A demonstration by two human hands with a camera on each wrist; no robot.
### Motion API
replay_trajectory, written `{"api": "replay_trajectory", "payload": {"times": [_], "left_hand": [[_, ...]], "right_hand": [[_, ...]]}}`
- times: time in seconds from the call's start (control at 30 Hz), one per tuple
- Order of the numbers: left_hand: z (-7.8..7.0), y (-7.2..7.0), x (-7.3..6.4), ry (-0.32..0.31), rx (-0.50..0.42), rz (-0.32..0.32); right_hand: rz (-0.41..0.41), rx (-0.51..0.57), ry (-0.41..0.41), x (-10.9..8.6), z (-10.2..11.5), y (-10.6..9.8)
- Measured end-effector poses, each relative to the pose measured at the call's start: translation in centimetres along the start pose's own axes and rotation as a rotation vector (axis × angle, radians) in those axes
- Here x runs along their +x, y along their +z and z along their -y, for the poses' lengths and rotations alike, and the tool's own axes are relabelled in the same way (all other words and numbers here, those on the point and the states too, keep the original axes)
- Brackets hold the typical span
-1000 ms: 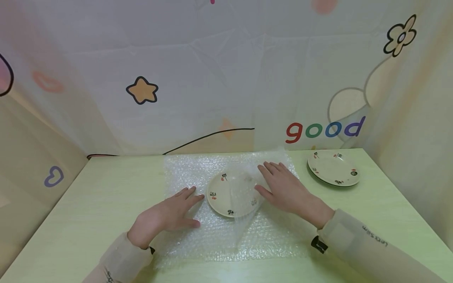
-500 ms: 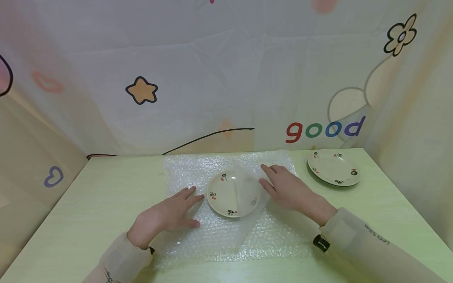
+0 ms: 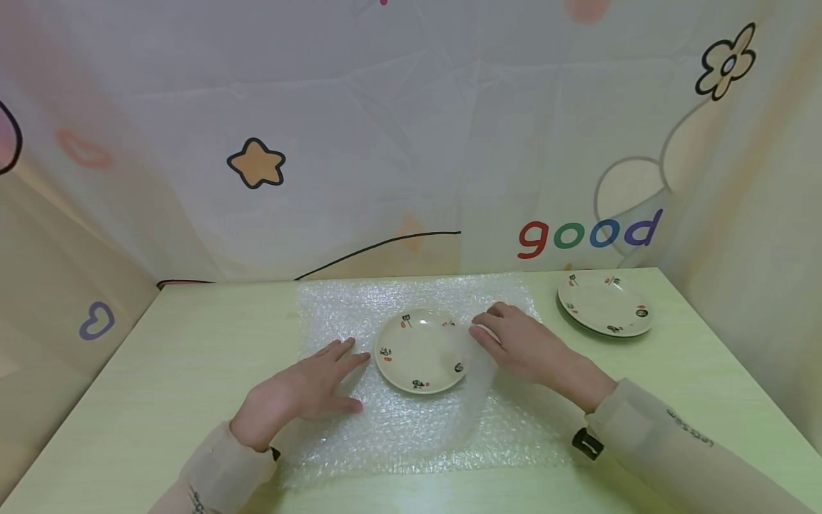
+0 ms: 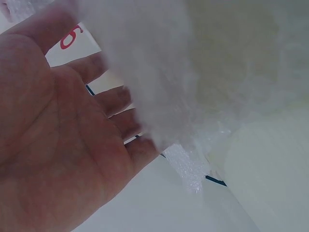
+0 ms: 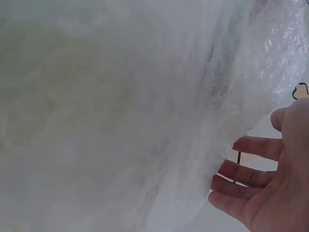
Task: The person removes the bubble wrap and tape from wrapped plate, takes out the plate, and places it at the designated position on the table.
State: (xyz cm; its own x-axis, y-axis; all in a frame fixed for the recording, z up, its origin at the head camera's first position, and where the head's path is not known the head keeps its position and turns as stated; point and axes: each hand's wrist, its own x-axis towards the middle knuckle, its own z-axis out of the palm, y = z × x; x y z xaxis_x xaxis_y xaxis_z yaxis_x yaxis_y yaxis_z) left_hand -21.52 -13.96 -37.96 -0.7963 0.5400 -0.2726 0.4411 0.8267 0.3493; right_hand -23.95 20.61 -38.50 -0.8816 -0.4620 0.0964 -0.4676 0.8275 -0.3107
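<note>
A round cream plate [image 3: 420, 353] with small dark and red prints lies on a sheet of bubble wrap [image 3: 359, 307]. Left of the plate rests my left hand [image 3: 308, 382], fingers spread over the wrap. My right hand [image 3: 523, 343] is at the plate's right rim, its fingers slightly bent beside a cloudy, raised fold of the wrap. In the left wrist view the fingertips of my left hand [image 4: 72, 130] meet the wrap's blurred surface. The right wrist view has my right hand [image 5: 270, 179] with fingertips right at the wrap and the thumb apart from them.
Two stacked plates [image 3: 604, 305] of the same pattern sit at the back right of the pale green table [image 3: 193, 343]. Behind the table hangs a printed curtain [image 3: 385, 157], which also closes in both sides.
The cloudy fold over the plate's right half has slid back to the right, uncovering the prints there. My right hand has drawn slightly right, fingers more bent. My left hand stays put.
</note>
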Motion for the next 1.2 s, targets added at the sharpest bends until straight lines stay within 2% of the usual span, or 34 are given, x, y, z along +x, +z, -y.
{"api": "replay_trajectory", "payload": {"times": [0.37,0.7,1.2], "left_hand": [[0.1,-0.1,-0.1,0.008,-0.015,-0.001],[0.1,-0.1,-0.1,-0.009,-0.030,-0.004],[0.3,0.1,0.0,0.001,-0.037,-0.006]], "right_hand": [[0.069,0.037,0.060,-0.4,0.5,-0.4],[0.079,0.055,0.030,-1.1,0.1,-0.9],[0.110,-0.013,-0.032,-2.6,-0.7,-1.3]]}}
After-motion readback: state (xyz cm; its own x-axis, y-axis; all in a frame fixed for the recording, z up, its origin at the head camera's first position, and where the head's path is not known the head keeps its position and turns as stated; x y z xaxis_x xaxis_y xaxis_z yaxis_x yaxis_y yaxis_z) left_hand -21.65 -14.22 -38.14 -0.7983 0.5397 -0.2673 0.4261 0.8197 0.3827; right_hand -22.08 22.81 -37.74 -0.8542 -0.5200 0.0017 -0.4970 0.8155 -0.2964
